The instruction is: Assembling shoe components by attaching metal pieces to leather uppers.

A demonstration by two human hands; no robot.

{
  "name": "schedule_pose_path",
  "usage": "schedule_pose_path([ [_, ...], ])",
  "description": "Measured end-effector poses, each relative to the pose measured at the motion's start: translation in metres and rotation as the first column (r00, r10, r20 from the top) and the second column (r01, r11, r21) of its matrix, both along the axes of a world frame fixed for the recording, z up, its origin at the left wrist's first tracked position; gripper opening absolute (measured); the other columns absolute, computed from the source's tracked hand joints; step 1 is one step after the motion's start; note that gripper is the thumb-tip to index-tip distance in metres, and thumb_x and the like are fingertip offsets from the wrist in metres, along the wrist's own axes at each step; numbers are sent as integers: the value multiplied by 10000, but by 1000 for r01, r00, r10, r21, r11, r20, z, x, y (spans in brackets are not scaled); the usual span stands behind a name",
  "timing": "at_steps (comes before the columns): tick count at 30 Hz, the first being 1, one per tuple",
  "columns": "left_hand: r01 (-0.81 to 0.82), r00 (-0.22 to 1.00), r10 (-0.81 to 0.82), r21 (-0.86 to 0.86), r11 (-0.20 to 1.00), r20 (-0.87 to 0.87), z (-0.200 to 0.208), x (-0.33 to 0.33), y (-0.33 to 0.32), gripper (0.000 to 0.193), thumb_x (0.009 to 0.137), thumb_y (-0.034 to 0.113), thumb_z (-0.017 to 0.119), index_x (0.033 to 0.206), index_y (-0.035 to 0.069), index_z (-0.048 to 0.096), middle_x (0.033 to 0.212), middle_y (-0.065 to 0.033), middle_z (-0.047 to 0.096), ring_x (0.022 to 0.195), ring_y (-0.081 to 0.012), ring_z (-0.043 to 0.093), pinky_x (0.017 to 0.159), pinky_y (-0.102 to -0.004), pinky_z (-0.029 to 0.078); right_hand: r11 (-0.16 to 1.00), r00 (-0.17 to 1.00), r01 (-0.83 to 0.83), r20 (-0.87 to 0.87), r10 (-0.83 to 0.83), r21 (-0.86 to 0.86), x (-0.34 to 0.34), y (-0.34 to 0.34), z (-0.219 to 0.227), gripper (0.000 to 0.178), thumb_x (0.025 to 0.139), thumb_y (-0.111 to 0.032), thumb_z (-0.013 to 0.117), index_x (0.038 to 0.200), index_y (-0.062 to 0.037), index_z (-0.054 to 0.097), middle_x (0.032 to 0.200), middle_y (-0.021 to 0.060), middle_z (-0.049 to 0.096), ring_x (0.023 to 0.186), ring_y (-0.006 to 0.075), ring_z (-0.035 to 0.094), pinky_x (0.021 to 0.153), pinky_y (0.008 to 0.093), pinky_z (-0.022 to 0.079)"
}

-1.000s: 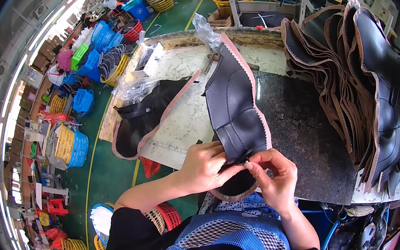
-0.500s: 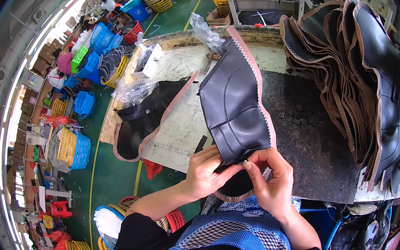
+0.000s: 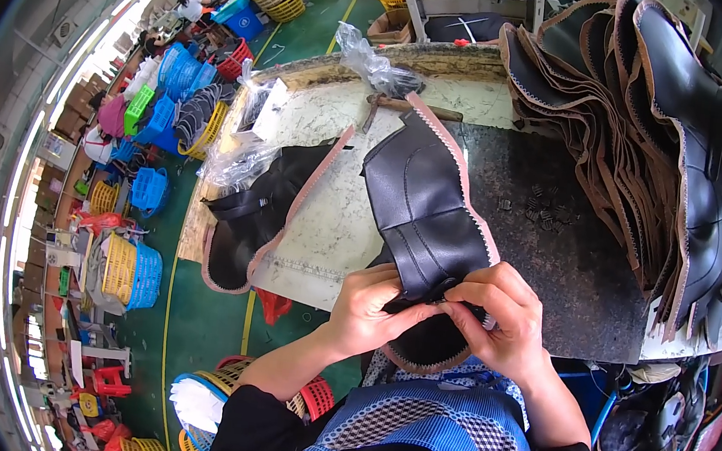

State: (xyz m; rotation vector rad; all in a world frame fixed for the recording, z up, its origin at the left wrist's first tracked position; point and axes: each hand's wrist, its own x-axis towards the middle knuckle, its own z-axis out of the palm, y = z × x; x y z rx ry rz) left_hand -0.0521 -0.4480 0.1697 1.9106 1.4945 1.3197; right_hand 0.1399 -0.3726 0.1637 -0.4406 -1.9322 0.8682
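Both hands grip a black leather boot upper (image 3: 421, 197) with a zigzag-stitched pinkish edge, near its lower end above the table's front edge. My left hand (image 3: 367, 308) pinches it from the left side. Close beside it, my right hand (image 3: 499, 315) pinches the same spot, thumb and fingers nearly meeting the left thumb. Any small part between the fingertips is too hidden to make out. Another black boot upper (image 3: 242, 222) lies on the left of the worktable (image 3: 327, 213). Small dark metal-looking pieces (image 3: 545, 211) are scattered on the dark mat (image 3: 581, 310).
A thick stack of boot uppers (image 3: 631, 166) stands at the right. A hammer (image 3: 426, 111) lies at the far side beside clear plastic bags (image 3: 378, 67). Below the left forearm stand baskets (image 3: 316, 397). Blue and yellow baskets (image 3: 144, 278) line the floor at left.
The upper's top has tilted down toward me, uncovering more of the hammer. My right hand's fingers have curled further over the upper; both hands remain at the same spot.
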Motion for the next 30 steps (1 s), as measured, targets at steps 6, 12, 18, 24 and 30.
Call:
schedule_pose_path([
  [6, -5, 989, 22, 114, 993, -147, -3, 3, 1, 212, 725, 59, 846, 869, 11, 697, 775, -115, 691, 658, -282, 677, 570, -348, 523, 995, 997, 34, 59, -40, 90, 1, -3, 3, 219, 732, 12, 767, 930, -12, 678, 881, 97, 640, 793, 271, 643, 710, 364, 540],
  [12, -5, 986, 30, 151, 989, -162, -3, 5, 0, 214, 729, 56, 843, 881, 7, 701, 775, -113, 688, 655, -281, 672, 570, -351, 520, 998, 997, 50, 60, -52, 34, 1, -6, -3, 225, 731, 11, 785, 919, -12, 663, 861, 100, 640, 760, 251, 633, 688, 343, 532],
  [18, 67, 995, -60, -90, 994, 77, 0, 0, -5, 268, 796, 76, 822, 1028, 15, 702, 930, -120, 711, 796, -239, 710, 688, -331, 548, 909, 965, 261, 84, -247, -326, 5, -8, -17, 868, 634, -205, 953, 1286, -26, 407, 1278, 161, 482, 1149, 249, 536, 963, 350, 465],
  [24, 170, 981, -157, -115, 979, 111, -3, -1, -4, 329, 807, 80, 817, 1100, 27, 678, 999, -119, 709, 858, -251, 722, 732, -343, 559, 425, 971, -234, -234, 53, -874, 4, -7, -11, 989, 651, -163, 952, 1409, 20, 344, 1265, 179, 588, 1192, 240, 587, 1058, 355, 457],
  [30, 84, 995, -90, -113, 990, -48, 2, 4, -6, 319, 853, 147, 790, 1103, 1, 656, 920, -148, 696, 781, -291, 709, 657, -370, 548, 535, 927, -276, -368, -70, -798, -2, -13, -12, 823, 735, -6, 870, 1366, -63, 344, 1215, 144, 607, 1060, 195, 657, 949, 322, 539],
])
